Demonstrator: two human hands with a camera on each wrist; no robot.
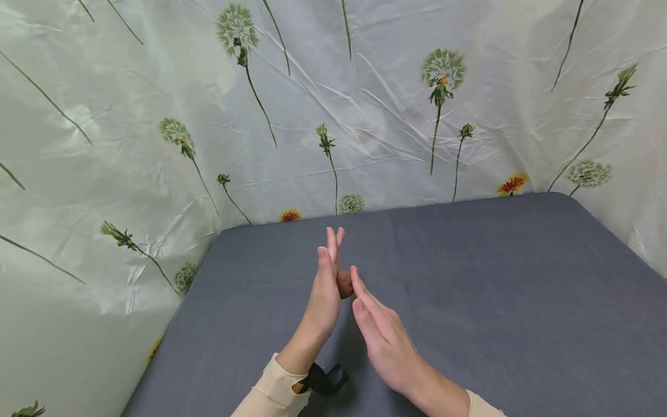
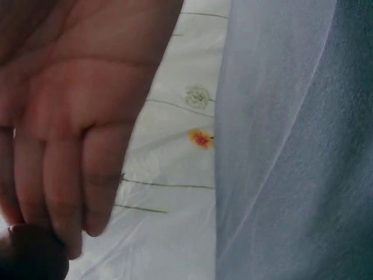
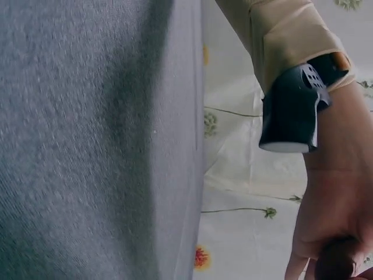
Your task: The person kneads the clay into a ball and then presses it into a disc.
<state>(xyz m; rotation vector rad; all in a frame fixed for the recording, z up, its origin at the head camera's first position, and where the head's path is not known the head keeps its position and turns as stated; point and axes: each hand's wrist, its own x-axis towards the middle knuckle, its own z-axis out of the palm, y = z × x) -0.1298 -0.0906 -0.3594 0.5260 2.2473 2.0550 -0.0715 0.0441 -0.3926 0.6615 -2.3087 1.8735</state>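
Observation:
Between my two hands, above the dark grey surface [image 1: 469,278], is a small brown rounded lump [image 1: 344,284]; its exact kind cannot be told. My left hand [image 1: 324,295] stands on edge with straight fingers, its palm side against the lump. From the other side my right hand [image 1: 388,341] slants in, straight fingertips touching the lump. In the left wrist view, the left hand's palm [image 2: 76,116] fills the upper left, with the dark lump [image 2: 35,254] at its fingertips. The right wrist view shows the lump [image 3: 337,259] against the left hand [image 3: 338,198]; the right hand is largely out of that view.
A black wrist camera [image 3: 288,114] on a strap sits at the left wrist, below a cream sleeve [image 3: 291,35]. Behind the padded-looking grey surface hangs a pale, wrinkled sheet [image 1: 365,116] printed with dandelions and flowers; it also runs along the left side.

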